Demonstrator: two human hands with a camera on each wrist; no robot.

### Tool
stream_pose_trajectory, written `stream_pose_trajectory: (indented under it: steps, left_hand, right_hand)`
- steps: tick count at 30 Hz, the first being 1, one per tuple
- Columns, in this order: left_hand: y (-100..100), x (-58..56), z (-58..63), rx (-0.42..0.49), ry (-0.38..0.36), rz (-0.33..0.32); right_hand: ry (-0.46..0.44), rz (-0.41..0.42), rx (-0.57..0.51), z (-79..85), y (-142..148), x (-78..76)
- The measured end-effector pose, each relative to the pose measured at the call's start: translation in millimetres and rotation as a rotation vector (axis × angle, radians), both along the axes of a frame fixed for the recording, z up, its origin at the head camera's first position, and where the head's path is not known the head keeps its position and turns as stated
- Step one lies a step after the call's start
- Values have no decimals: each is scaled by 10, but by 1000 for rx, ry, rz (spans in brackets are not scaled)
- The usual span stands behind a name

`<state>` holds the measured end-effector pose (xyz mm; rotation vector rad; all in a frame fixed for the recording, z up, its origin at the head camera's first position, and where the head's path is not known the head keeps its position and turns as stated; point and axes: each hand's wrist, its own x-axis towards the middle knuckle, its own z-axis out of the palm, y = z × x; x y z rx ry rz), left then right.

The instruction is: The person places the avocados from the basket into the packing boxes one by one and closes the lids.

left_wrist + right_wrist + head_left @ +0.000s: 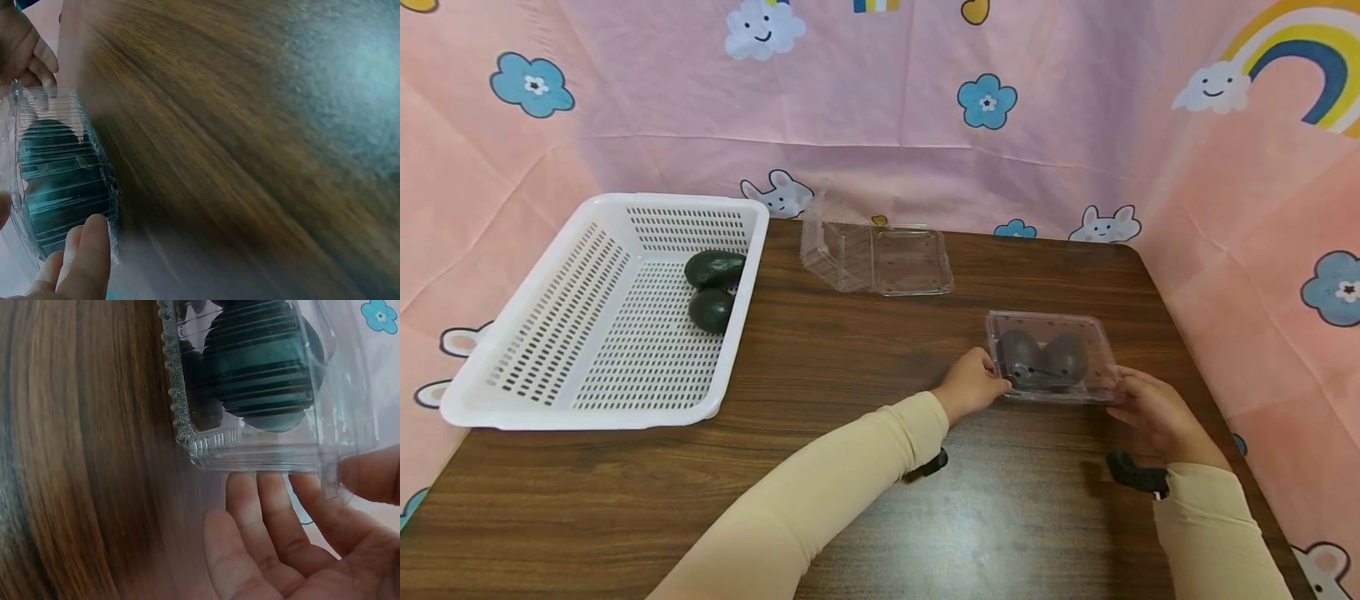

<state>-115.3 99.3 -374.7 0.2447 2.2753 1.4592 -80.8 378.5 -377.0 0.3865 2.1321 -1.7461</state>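
A closed clear plastic clamshell box [1102, 354] is at the right of the table, with two dark avocados [1064, 357] side by side inside. My left hand [972, 383] holds its left end, thumb at the near corner. In the left wrist view, the left fingers [94, 244] lie against the ribbed side wall. At the opposite end, my right hand [1161, 412] grips the box. The right wrist view shows the thumb [375, 477] on the rim, with fingers at the end wall. The box's lower edge looks lifted off the wood there.
A white slotted basket [722, 367] stands at the left, with two more avocados [713, 269] along its right wall. Near the back edge lies another clear clamshell [912, 260], lid raised to the left. Printed cloth [880, 100] hangs behind and beside the table [835, 367].
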Motion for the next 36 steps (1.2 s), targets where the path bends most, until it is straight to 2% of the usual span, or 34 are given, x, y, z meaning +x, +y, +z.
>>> stream_pose_trajectory:
  steps: [6,13,19,25,32,36]
  left_hand:
    - [32,16,34,-20,20,-7]
    - [73,-7,24,-14,18,-13]
    - [117,-23,14,-35,32,-26]
    - [162,-26,21,-18,13,-31]
    - [197,-38,17,-43,10,-55]
    - [208,-36,21,-46,-1,-69]
  right_hand:
    - [5,-26,-39,-7,49,28]
    - [-16,-39,26,-1,55,9]
    - [-13,-46,9,-1,102,9]
    - [-9,-50,-28,-15,161,15]
    - [-2,-63,-82,-53,230,19]
    - [-19,-62,-70,-59,262,15]
